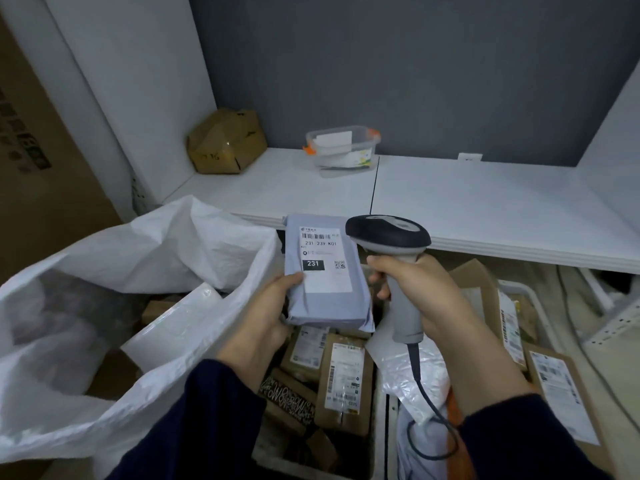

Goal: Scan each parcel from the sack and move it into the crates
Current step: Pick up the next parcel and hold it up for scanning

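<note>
My left hand (266,310) grips a grey-blue plastic parcel (332,303) by its lower left edge, label side up, with a barcode and "231" printed on the white label. My right hand (426,296) holds the handle of a corded barcode scanner (391,237), whose dark head sits just right of the parcel's top. The open white woven sack (138,271) lies at the left. Below my hands is a crate (377,427) holding several brown labelled parcels (343,382).
A white shelf (450,202) runs across ahead with a dented cardboard box (225,143) and a clear plastic tub (343,147) on it. More labelled parcels (554,386) and white plastic bags (412,372) fill the right side. A large carton (31,150) stands at far left.
</note>
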